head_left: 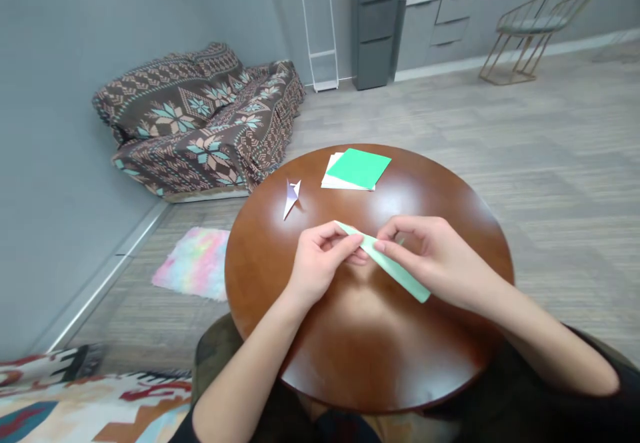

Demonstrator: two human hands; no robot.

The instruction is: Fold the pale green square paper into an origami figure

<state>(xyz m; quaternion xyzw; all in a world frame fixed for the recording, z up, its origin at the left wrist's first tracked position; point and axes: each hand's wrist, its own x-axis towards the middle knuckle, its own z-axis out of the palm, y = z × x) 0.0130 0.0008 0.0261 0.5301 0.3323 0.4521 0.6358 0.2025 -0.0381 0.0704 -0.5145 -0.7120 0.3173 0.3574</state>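
Observation:
A strip of folded light green paper [400,274] is held above the round brown table [350,350], slanting from upper left to lower right. My left hand [323,256] pinches it near its narrow upper end, thumb on top. A little further along, my right hand [430,250] grips the upper edge between thumb and index finger. The fingers hide part of the paper's far side. Beyond my left hand stands a small folded purple-and-white paper piece [292,196]. Past both hands lies a stack of square sheets, with a green sheet [360,168] on top of white sheets [332,180].
A sofa with a patterned cover [200,116] stands behind the table on the left. A pastel fluffy mat [195,263] lies on the floor to the left. Grey cabinets [455,26] and a wire-frame chair [533,26] are at the far right.

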